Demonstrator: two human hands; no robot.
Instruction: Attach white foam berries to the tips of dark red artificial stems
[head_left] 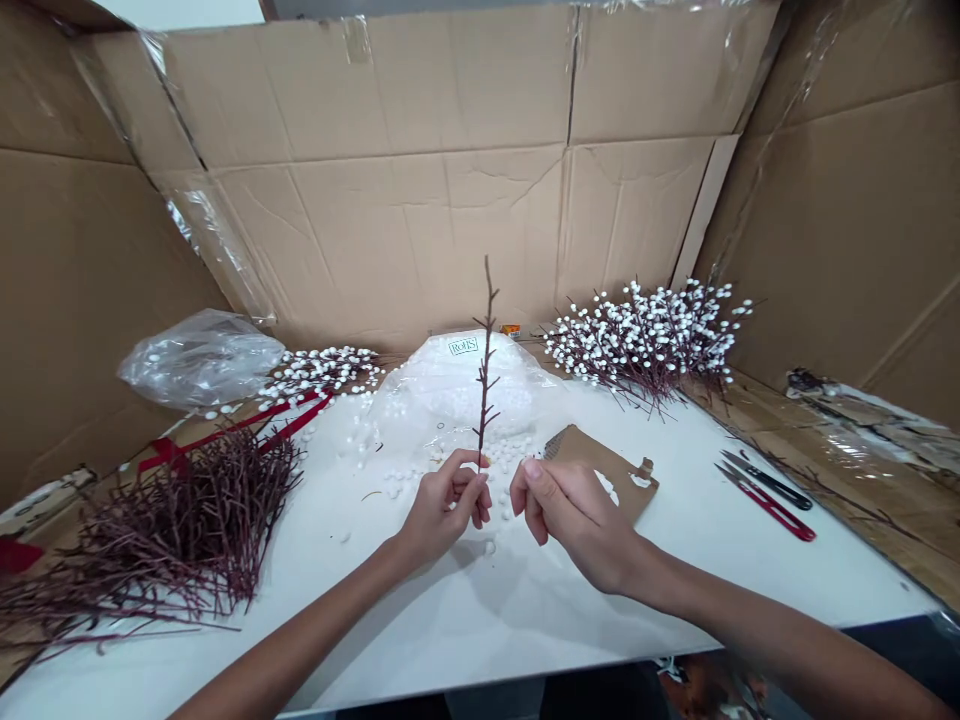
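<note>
Head view, the only 1 I have. I count 1 bare twig [486, 370], held upright in front of the clear bead bag [457, 385], which is my landmark. The left grip [450, 500] pinches the twig's lower end between thumb and fingertips, just in front of the bag. The right grip [559, 510] sits in front of the bag and slightly right, just beside the left. Its fingers are curled and pressed together against the thumb, and I cannot tell whether anything is inside.

The bag carries 1 small label that I read as "RoHS", and I find no other legible writing. Loose white beads [420, 480], too many to count, lie on the white bench [525, 610] around the bag's front edge.

Left of the bag I count 1 crumpled plastic bag [202, 358] and 1 small beaded bunch [322, 368]. Nearer me on that side is 1 big pile of bare twigs [187, 520]. Right of the bag is 1 large heap of beaded branches [649, 340]. A cardboard scrap [600, 465] lies just right of the bag. Farther right lie 2 snips, 1 black snips [765, 482] and 1 red snips [772, 508], side by side.
</note>
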